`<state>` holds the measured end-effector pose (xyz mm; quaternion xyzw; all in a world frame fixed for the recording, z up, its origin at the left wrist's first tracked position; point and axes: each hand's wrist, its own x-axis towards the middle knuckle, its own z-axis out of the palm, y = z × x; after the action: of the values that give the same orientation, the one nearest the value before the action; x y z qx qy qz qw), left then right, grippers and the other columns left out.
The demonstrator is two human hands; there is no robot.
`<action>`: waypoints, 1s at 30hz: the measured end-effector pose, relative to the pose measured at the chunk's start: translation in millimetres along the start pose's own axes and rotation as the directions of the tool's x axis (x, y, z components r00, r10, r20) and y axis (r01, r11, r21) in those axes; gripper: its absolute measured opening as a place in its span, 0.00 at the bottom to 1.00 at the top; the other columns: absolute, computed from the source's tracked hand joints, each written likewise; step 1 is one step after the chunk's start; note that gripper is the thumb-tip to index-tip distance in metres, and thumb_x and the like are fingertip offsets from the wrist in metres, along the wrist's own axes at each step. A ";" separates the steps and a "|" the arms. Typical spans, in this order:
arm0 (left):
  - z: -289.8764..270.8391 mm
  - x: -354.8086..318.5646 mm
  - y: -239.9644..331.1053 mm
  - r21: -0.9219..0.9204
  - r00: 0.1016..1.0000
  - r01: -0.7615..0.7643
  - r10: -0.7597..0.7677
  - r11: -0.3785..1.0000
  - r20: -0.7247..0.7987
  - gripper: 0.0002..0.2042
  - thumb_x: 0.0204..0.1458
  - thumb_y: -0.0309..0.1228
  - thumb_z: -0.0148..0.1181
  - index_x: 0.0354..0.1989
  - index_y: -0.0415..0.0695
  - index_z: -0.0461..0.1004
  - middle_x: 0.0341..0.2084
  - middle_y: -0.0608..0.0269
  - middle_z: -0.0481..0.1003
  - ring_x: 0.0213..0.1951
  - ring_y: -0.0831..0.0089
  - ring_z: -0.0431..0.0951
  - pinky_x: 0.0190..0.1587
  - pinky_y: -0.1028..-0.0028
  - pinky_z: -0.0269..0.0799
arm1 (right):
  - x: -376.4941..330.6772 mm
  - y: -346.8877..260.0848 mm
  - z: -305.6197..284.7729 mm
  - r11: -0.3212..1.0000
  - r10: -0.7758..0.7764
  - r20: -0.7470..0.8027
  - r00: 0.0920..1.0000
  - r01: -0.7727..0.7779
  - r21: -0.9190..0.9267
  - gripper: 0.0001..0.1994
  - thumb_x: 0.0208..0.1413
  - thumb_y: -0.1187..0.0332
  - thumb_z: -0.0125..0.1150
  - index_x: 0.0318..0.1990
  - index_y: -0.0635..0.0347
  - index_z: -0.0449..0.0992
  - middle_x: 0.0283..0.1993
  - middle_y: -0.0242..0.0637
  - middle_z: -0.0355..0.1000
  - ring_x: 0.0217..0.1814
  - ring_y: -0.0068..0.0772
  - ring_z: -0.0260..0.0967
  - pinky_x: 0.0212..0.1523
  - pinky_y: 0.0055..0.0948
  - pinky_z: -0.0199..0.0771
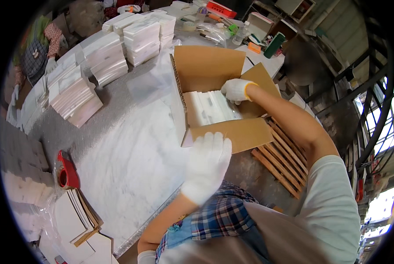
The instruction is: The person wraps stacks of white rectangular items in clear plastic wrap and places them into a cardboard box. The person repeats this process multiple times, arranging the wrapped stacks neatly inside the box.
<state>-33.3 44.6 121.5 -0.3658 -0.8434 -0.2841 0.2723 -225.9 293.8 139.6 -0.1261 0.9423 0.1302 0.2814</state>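
Observation:
An open cardboard box (210, 68) stands on the table with its flaps folded outward. Inside it, white tile-like slabs (205, 108) are packed on edge in a row. My right hand (238, 90), in a white knit glove with a yellow cuff, reaches into the box at the right end of that row. Its fingers are curled, and what they grip, if anything, is hidden. My left hand (209, 160), also gloved in white, is open, its fingers stretched out against the near flap (245, 134).
Stacks of white slabs (76, 94) line the far left. A red tape dispenser (67, 171) and cardboard sheets (80, 218) lie at the left. A wooden pallet (280, 158) is below the box. Bottles and tools fill the far table. A person (38, 48) stands beyond the stacks.

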 end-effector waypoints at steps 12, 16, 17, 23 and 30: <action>-48.4 23.2 7.8 -0.236 0.984 0.028 0.015 0.971 0.178 0.18 0.46 0.37 0.68 0.40 0.39 0.73 0.38 0.52 0.72 0.41 0.53 0.72 0.45 0.58 0.67 | -168.0 -38.5 0.6 0.843 0.183 -0.611 0.770 0.197 0.500 0.20 0.61 0.57 0.58 0.56 0.56 0.79 0.50 0.50 0.80 0.54 0.51 0.77 0.55 0.43 0.77; -63.9 48.8 7.1 -0.273 0.998 0.011 0.005 0.962 0.059 0.14 0.53 0.39 0.64 0.35 0.41 0.72 0.32 0.53 0.72 0.39 0.52 0.73 0.44 0.57 0.67 | -174.9 -41.1 45.1 0.847 0.056 -0.587 0.808 0.273 0.456 0.27 0.59 0.53 0.66 0.61 0.59 0.77 0.54 0.49 0.78 0.55 0.50 0.76 0.58 0.41 0.75; -67.6 59.8 6.3 -0.177 0.999 -0.012 0.020 0.984 0.043 0.13 0.53 0.38 0.65 0.35 0.41 0.73 0.32 0.53 0.73 0.38 0.54 0.75 0.44 0.57 0.68 | -172.7 -37.2 48.4 0.849 0.017 -0.585 0.811 0.297 0.436 0.28 0.58 0.51 0.66 0.61 0.58 0.76 0.55 0.48 0.78 0.56 0.51 0.75 0.58 0.41 0.74; -58.1 96.0 -7.1 0.188 0.771 -0.060 -0.074 0.980 0.632 0.22 0.46 0.46 0.71 0.37 0.38 0.77 0.32 0.50 0.81 0.40 0.53 0.81 0.54 0.58 0.70 | -147.5 -26.2 51.6 0.859 -0.174 -0.551 0.816 0.399 0.320 0.38 0.55 0.40 0.65 0.68 0.54 0.70 0.56 0.51 0.77 0.56 0.52 0.75 0.56 0.43 0.74; -32.1 81.0 -18.9 0.352 0.677 -0.166 -0.153 0.921 0.720 0.28 0.40 0.51 0.74 0.40 0.39 0.75 0.26 0.51 0.81 0.36 0.57 0.82 0.65 0.57 0.64 | -151.2 -48.8 46.2 0.912 -0.143 -0.416 0.898 0.283 0.296 0.33 0.53 0.45 0.67 0.62 0.54 0.72 0.44 0.47 0.80 0.43 0.49 0.80 0.41 0.45 0.79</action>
<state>-87.1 49.4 192.4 -0.3904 -0.9184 0.0614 -0.0218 -65.3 287.7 178.9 -0.2011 0.9670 -0.0986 0.1211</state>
